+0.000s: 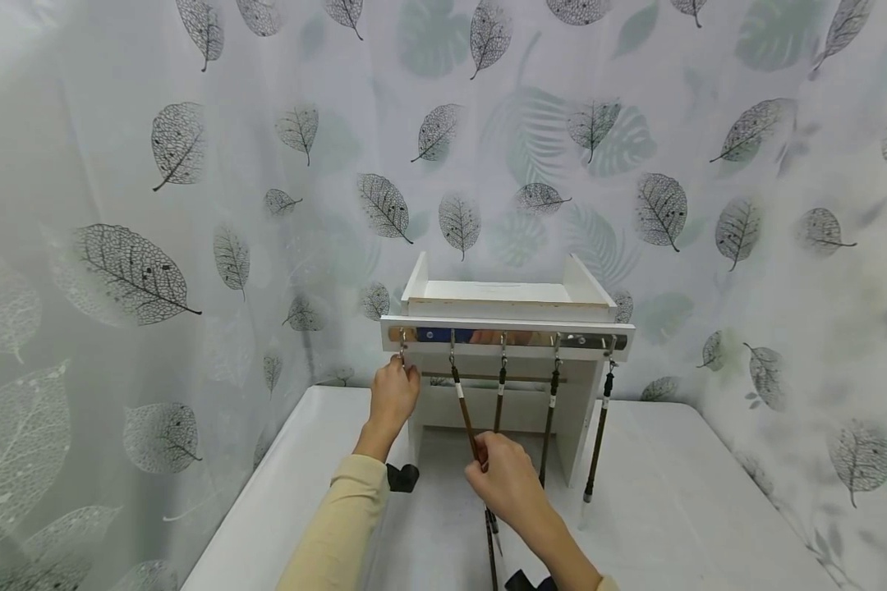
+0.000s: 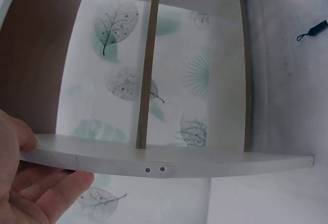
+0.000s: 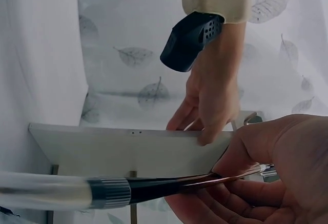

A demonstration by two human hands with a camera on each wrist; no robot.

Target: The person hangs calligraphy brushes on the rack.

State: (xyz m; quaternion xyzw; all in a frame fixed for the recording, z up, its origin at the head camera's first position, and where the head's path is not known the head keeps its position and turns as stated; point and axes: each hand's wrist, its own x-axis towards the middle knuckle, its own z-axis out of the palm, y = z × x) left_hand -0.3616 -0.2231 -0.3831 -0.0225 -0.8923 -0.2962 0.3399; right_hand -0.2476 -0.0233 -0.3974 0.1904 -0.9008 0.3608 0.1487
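In the head view, my left hand [image 1: 393, 402] is at the left end of the front board [image 1: 513, 322] of a white shelf unit, beside the first hook. The left wrist view shows that hand [image 2: 38, 183] gripping the board's edge [image 2: 118, 165], thumb on one side and fingers on the other. My right hand [image 1: 513, 480] pinches the brown handle of a calligraphy brush [image 1: 463, 410] that slants down from the second hook. In the right wrist view, the brush [image 3: 154, 188] shows a dark ribbed collar and a pale, translucent tip end; my right hand [image 3: 266, 178] holds its handle.
Other brushes hang from the hooks to the right, including a dark one [image 1: 599, 435] at the far right end. A shiny hook rail [image 1: 528, 337] runs along the front board. The unit stands on a white table [image 1: 665, 501] before a leaf-print curtain [image 1: 503, 164].
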